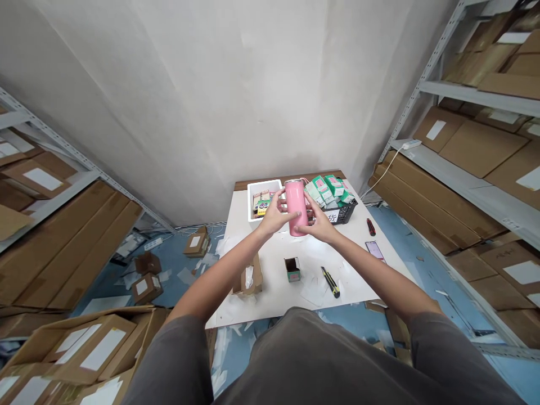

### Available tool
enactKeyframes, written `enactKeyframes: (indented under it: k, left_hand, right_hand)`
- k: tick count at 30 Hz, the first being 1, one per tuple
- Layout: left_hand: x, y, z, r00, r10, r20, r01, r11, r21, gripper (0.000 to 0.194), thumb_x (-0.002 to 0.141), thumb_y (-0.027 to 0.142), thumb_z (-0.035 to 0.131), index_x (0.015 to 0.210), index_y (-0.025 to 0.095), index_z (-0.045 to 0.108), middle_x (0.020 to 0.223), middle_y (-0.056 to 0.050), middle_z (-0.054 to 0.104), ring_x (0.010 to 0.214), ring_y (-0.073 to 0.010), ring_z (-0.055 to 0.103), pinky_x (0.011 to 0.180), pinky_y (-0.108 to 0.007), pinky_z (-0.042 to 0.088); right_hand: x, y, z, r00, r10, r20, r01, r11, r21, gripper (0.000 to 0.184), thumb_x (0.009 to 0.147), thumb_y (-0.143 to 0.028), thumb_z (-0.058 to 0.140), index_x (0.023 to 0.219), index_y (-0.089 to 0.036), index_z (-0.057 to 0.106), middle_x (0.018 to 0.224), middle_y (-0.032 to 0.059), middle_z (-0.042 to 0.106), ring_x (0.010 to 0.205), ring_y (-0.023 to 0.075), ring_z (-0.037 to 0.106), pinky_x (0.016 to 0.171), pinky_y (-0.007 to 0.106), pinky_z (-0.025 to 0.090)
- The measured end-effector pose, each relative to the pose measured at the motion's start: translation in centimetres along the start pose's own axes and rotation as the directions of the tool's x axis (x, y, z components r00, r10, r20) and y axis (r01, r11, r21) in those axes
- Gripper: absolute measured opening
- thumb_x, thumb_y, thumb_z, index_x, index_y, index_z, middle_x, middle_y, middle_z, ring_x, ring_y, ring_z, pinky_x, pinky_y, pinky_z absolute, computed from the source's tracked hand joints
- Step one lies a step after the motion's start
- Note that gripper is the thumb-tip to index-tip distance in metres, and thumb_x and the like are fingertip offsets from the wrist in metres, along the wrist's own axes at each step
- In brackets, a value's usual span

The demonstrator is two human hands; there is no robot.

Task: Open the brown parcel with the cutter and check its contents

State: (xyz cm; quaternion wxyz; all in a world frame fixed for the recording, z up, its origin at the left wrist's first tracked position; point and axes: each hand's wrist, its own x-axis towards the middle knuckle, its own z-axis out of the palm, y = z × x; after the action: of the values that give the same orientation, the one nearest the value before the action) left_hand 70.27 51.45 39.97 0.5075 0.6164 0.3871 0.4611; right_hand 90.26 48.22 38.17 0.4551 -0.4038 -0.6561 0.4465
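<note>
Gripping the pink tumbler (pixel 296 207) at frame centre, left hand (pixel 273 216) and right hand (pixel 319 223) clasped opposite sides; upright hold judged steadiest.

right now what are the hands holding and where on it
A pink tumbler, upright above the white table. The left hand grips its left side and the right hand wraps its lower right side.
</note>
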Motion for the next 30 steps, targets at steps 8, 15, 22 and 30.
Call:
enactKeyframes:
  k: [8, 15, 22, 30]
  left_hand:
    - [-0.8, 0.1, 0.5, 0.999, -0.028, 0.021, 0.028, 1.0, 0.003, 0.113, 0.069, 0.04, 0.092, 0.161, 0.032, 0.028, 0.132, -0.012, 0.062, 0.106, -0.0242, 0.065, 0.09, -0.041, 0.058]
    - [-0.8, 0.4, -0.2, 0.994, -0.081, 0.078, 0.087, 0.992, -0.088, 0.105, 0.07, 0.041, 0.09, 0.157, 0.032, 0.033, 0.128, -0.01, 0.065, 0.107, -0.0246, 0.066, 0.088, -0.041, 0.059]
    - [-0.4, -0.2, -0.2, 0.995, -0.092, 0.025, 0.094, 0.989, -0.111, 0.114, 0.064, 0.038, 0.095, 0.157, 0.032, 0.031, 0.129, -0.011, 0.063, 0.102, -0.0227, 0.067, 0.089, -0.041, 0.058]
    - [0.2, -2.0, -1.7, 0.992, -0.128, 0.014, 0.128, 0.991, -0.026, 0.12, 0.059, 0.033, 0.098, 0.159, 0.032, 0.031, 0.132, -0.011, 0.06, 0.106, -0.0239, 0.065, 0.09, -0.042, 0.057]
  right_hand:
    - [-0.6, 0.1, 1.0, 0.998, -0.055, -0.033, 0.052, 0.996, -0.071, 0.119, 0.071, -0.035, 0.082, 0.167, -0.038, 0.013, 0.157, 0.0126, 0.044, 0.118, 0.0307, 0.062, 0.089, 0.046, 0.061]
    - [-0.3, 0.7, 1.5, 0.998, -0.01, 0.067, 0.002, 0.993, 0.117, 0.123, 0.071, -0.042, 0.085, 0.167, -0.039, 0.009, 0.146, 0.0114, 0.055, 0.115, 0.0283, 0.065, 0.088, 0.044, 0.061]
    - [-0.6, 0.6, 2.7, 0.997, 0.004, -0.074, 0.001, 0.998, 0.066, 0.122, 0.069, -0.039, 0.087, 0.166, -0.04, 0.014, 0.148, 0.0117, 0.049, 0.119, 0.0297, 0.061, 0.087, 0.043, 0.061]
    - [-0.3, 3.0, 2.9, 0.993, 0.068, -0.093, -0.06, 0.994, 0.088, 0.123, 0.066, -0.032, 0.086, 0.166, -0.042, 0.015, 0.145, 0.0101, 0.05, 0.116, 0.0274, 0.061, 0.09, 0.045, 0.06]
